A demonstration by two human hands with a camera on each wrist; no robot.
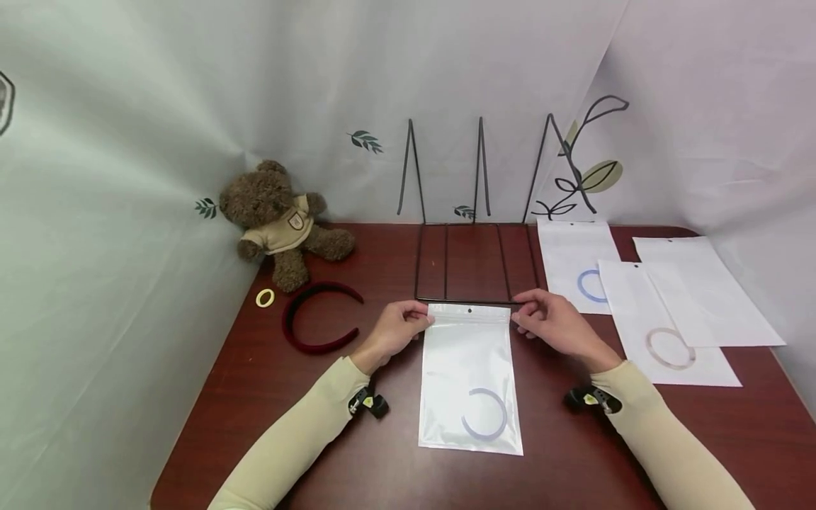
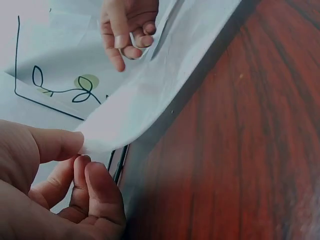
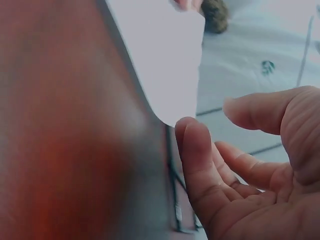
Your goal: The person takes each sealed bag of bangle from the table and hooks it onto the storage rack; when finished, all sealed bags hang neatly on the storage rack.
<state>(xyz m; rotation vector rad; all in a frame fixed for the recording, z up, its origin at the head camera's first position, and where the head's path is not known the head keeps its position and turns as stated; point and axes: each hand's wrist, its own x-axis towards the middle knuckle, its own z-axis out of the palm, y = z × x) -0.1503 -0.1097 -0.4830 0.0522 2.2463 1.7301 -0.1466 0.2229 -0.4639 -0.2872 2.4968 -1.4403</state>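
Observation:
A flat white zip bag (image 1: 465, 361) with a small hang hole in its top strip lies in front of me. A grey-blue C-shaped band (image 1: 486, 414) shows at its lower right. My left hand (image 1: 397, 327) pinches the bag's top left corner between thumb and fingers, plainly seen in the left wrist view. At the top right corner is my right hand (image 1: 554, 324); in the right wrist view its thumb (image 3: 255, 112) stands apart from the fingers, with an index fingertip right at the corner. Just behind the bag stands a black wire rack (image 1: 474, 225) with upright prongs.
Several similar white bags (image 1: 707, 290) overlap at the right, two with ring shapes showing. To the left lie a dark red headband (image 1: 290, 319) and a small yellow ring (image 1: 265, 298). A brown teddy bear (image 1: 280, 219) leans at the back left, before a white cloth (image 1: 306, 85).

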